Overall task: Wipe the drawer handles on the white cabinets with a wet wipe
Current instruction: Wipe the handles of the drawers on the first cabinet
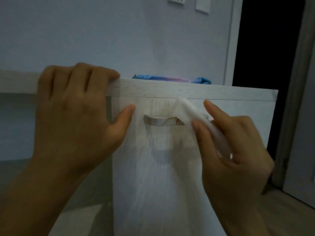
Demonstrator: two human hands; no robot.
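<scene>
The white cabinet [162, 176] fills the middle of the head view, with its silver drawer handle [156, 121] lying level across the upper part of the front. The left hand [76, 120] grips the cabinet's top front edge at the left corner. Its fingers [95, 77] are curled close together over the top and its thumb is pressed flat on the front, just left of the handle. The right hand [235, 150] pinches a white wet wipe [187, 111] between the thumb and the outstretched forefinger; the other fingers are loosely bent behind it. The wipe is draped over the right end of the handle and hides it, while the left part stays bare. A crumpled blue thing [170, 78] lies along the far edge of the cabinet's top. Behind is a pale wall [102, 31], and a dark doorway [264, 48] is to the right.
</scene>
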